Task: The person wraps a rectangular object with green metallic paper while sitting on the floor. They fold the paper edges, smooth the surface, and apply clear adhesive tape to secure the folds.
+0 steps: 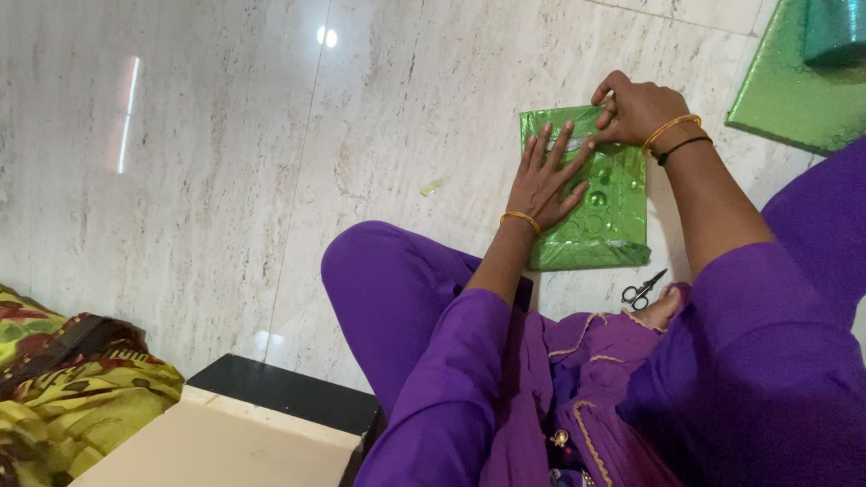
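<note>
Green foil-wrapped parcel (591, 194) lies flat on the marble floor (271, 180). Left hand (544, 180) splayed flat on top; right hand (636, 106) pinches its far edge. Foil looks slick, thin, crease-prone; grip the stiff edges. Scissors (642, 290) lie near the right forearm.

Left hand (544, 180) lies flat on green wrapped parcel (586, 189), hiding paper beneath palm. Right hand (636, 108) covers parcel's far right corner; what its fingers (606, 99) pinch cannot be told (tape, maybe, too small). Green sheet (785, 90) cut off by top and right edges; darker green roll (834, 32) on it likewise cut. Scissors (642, 290) partly tucked against purple cloth. Patterned fabric (63, 388) runs off left edge. Small scrap (431, 188) on floor, kind unclear.
</note>
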